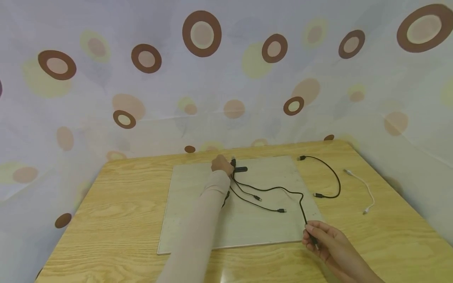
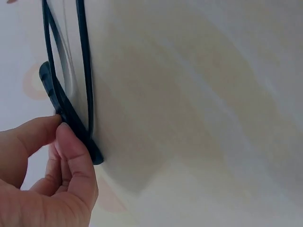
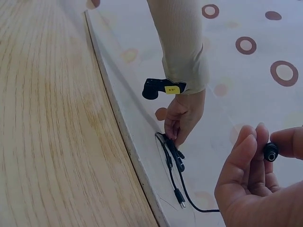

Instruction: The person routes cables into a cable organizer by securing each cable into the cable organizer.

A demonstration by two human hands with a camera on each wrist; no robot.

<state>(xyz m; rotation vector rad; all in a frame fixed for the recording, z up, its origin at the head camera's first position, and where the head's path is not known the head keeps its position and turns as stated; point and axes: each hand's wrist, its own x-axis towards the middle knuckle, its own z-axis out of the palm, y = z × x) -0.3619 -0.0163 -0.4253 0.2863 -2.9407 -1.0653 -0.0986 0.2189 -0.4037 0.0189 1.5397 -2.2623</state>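
Near the back of the pale board, my left hand [image 1: 223, 164] pinches a black cable clip [image 2: 71, 118], a slim bar with slots, between thumb and forefinger. Several black cables run from it; in the head view, two connector ends [image 1: 281, 210] [image 1: 257, 198] lie on the board. One longer black cable [image 1: 276, 188] bends across to the right front. Its end is in my right hand [image 1: 336, 245], which pinches it with thumb and fingers. The right wrist view shows that end as a round barrel connector [image 3: 271, 152] with a hollow tip.
The pale board [image 1: 258, 230] lies on a wood-grain table [image 1: 116, 212]. To its right rest a short black cable [image 1: 338, 179] and a short white cable [image 1: 368, 188]. A patterned curtain [image 1: 226, 82] hangs behind and at the sides.
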